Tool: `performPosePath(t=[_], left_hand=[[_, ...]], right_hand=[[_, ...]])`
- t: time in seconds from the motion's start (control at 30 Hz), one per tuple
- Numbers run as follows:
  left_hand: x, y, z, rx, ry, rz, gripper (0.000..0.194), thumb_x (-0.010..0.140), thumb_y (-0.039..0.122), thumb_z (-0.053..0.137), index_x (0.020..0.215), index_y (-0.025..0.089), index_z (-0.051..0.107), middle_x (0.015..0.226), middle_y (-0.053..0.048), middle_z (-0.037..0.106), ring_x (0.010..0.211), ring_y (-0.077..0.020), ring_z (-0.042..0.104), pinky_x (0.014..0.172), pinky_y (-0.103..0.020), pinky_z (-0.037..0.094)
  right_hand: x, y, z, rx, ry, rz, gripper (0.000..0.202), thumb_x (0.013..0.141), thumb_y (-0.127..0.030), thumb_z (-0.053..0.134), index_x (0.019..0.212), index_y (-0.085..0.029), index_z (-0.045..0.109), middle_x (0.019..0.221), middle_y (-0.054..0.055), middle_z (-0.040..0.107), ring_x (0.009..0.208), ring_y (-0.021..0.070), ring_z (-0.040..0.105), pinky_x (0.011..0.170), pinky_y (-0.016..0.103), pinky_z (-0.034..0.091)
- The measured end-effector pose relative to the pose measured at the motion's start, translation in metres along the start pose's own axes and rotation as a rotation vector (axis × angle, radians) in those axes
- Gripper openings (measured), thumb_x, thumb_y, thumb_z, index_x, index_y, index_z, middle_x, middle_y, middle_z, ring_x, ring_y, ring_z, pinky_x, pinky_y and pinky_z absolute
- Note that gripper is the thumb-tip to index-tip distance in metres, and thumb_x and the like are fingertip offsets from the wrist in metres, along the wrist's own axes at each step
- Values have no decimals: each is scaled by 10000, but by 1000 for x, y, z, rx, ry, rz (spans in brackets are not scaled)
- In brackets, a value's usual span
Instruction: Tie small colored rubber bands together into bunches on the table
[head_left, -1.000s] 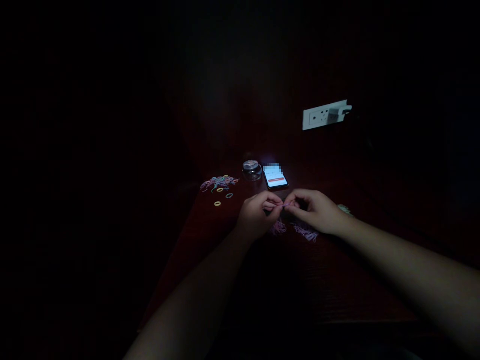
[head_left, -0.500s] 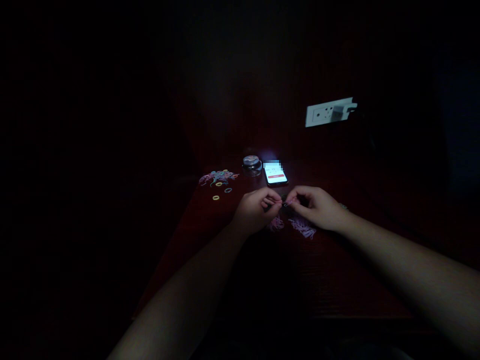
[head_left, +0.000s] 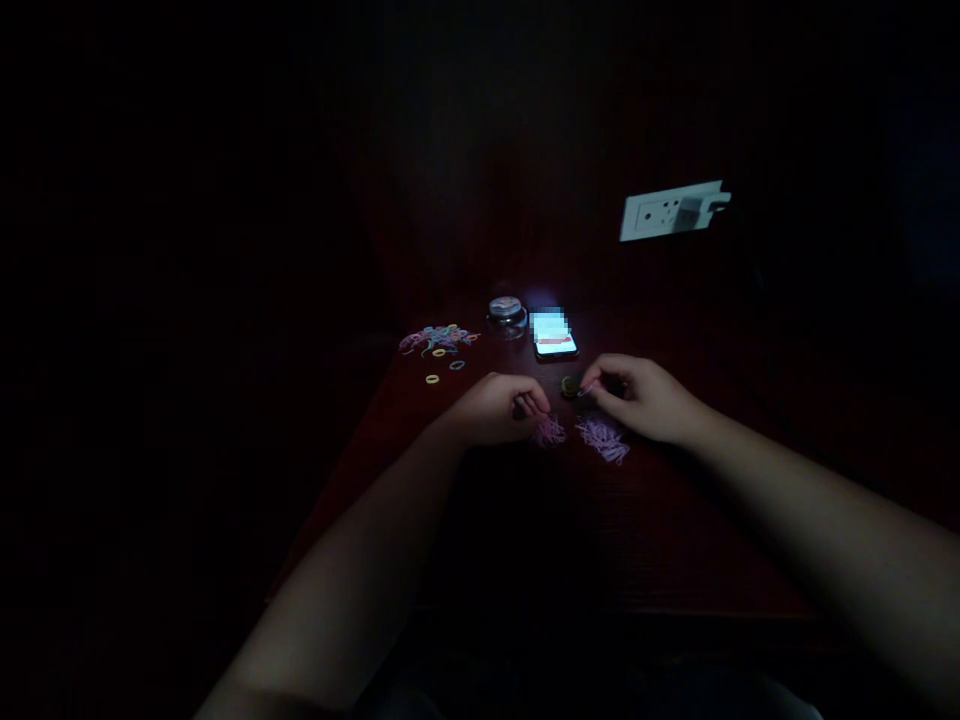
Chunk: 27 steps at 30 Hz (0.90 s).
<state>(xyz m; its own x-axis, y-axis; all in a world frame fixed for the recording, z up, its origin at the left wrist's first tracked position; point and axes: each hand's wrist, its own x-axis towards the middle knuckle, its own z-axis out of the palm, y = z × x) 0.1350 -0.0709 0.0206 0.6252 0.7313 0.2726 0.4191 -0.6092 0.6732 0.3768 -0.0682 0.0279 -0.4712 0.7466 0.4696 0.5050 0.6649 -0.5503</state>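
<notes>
My left hand [head_left: 501, 408] is over the edge of a small pile of pink rubber bands [head_left: 551, 431], its curled fingers and thumb slightly apart with nothing visible between them. My right hand [head_left: 643, 398] pinches a small pale purple rubber band [head_left: 586, 389] between thumb and forefinger. Just below that hand lies a heap of lilac rubber bands [head_left: 604, 440]. A small round dark yellowish thing [head_left: 568, 385] sits by the right fingertips; its kind is too dim to make out.
Behind the hands a lit phone [head_left: 555, 345] stands beside a lidded round jar [head_left: 507, 312]. Mixed coloured rubber bands [head_left: 442, 339] are heaped at the table's left edge, with a few loose ones nearer. A wall socket [head_left: 671, 212] holds a plug. The surroundings are very dark.
My hands have parted from their fingertip-to-fingertip position. The left has moved left and down to the pink bands; the right stays pinched. The view has shifted slightly.
</notes>
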Motion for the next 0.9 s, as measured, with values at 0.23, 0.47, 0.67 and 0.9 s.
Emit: performPosePath(t=[0.23, 0.47, 0.67, 0.9], left_hand=[[0, 6, -3, 31, 46, 10, 234, 712, 98, 570, 917, 158, 664, 911, -49, 733, 789, -120, 668, 660, -234, 507], [4, 12, 4, 98, 219, 69, 165, 788, 201, 623, 938, 177, 688, 887, -45, 728, 768, -124, 669, 654, -245, 516], [6, 20, 11, 90, 165, 113, 164, 807, 272, 663, 930, 179, 721, 839, -28, 731, 713, -108, 661, 666, -233, 521], [7, 22, 13, 86, 211, 101, 126, 807, 230, 647, 881, 175, 732, 779, -26, 721, 658, -100, 643, 648, -230, 522]], right_hand=[[0, 1, 0, 28, -16, -17, 96, 804, -227, 571, 814, -167, 644, 790, 53, 659, 712, 165, 595, 657, 305, 464], [-1, -5, -1, 72, -18, -51, 105, 812, -258, 607, 822, -180, 677, 787, 46, 647, 715, 164, 588, 654, 303, 457], [-1, -9, 0, 101, 9, -102, 130, 827, -276, 624, 866, -194, 717, 787, 49, 645, 730, 171, 587, 667, 315, 458], [-1, -12, 0, 124, 18, -138, 129, 831, -279, 633, 870, -201, 727, 780, 46, 638, 736, 172, 590, 666, 324, 467]])
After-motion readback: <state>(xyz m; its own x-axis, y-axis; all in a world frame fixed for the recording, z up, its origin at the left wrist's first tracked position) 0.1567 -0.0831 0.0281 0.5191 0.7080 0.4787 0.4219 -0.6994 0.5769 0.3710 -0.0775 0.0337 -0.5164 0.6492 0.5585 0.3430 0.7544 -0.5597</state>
